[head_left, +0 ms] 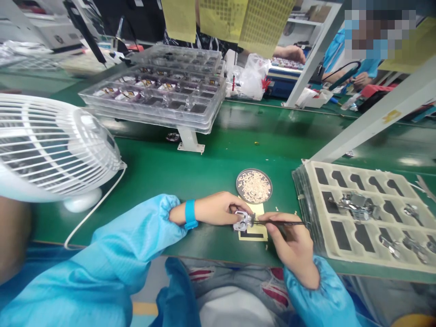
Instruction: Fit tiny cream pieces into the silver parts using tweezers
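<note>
My left hand (220,209), with a blue band at the wrist, is closed on a small silver metal part (240,221) with a squarish frame. In my right hand (293,243) is a pair of dark tweezers (282,223), held level, their tip at the right side of the metal part. Both hands are just above a pale yellow card (254,235) with a dark L-shaped mark. Beyond them stands a round dish (254,185) filled with tiny pale pieces.
On the right, a cream tray (374,218) holds several silver metal parts. A white fan (57,145) stands at left with its cord (91,204) on the green table. Stacked clear trays (153,100) sit on a raised stand. Other people's hands work across the bench.
</note>
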`<state>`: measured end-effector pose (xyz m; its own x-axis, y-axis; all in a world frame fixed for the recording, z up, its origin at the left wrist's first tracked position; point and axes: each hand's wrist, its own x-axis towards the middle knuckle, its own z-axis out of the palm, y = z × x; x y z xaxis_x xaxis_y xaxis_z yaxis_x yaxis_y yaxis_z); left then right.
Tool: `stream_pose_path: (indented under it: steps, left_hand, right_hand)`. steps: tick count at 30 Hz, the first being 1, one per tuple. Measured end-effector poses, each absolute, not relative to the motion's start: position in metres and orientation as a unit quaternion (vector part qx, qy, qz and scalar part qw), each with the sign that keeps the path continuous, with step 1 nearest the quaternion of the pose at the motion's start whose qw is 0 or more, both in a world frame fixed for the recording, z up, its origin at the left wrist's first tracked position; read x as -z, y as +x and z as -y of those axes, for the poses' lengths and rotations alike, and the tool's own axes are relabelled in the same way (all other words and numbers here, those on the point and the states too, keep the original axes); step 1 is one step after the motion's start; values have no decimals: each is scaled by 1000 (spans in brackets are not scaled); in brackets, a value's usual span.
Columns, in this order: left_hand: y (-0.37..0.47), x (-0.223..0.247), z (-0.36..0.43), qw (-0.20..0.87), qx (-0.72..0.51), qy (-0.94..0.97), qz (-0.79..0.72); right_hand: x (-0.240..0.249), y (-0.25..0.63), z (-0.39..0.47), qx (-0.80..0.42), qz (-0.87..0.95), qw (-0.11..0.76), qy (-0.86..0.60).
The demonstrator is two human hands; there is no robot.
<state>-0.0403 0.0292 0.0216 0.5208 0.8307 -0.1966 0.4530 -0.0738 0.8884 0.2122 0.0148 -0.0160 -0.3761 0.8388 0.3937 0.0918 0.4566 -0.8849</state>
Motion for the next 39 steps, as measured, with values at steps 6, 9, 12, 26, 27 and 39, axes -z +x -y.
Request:
stream_pose_path:
  steps: [6, 9, 12, 26, 27, 39]
  left_hand:
    - [-41, -20, -30, 547, -196, 690, -430]
    - [-41, -20, -31, 560, -194, 684, -426]
    - [-42, -20, -32, 573, -192, 676, -423]
    - [-48, -16, -38, 629, -208, 644, -384]
    - [-48, -16, -38, 629, -212, 639, -388]
    - [-39, -17, -28, 599, -213, 662, -397]
  right_hand:
    - [17, 212, -15, -407, 722, 443, -341]
    - [17, 213, -14, -414, 717, 443, -345]
    - [15, 213, -13, -431, 707, 447, -339]
    - [7, 215, -10, -516, 691, 447, -238]
    - [6, 215, -10, -510, 686, 463, -233]
    - [10, 205, -18, -409, 725, 477, -281]
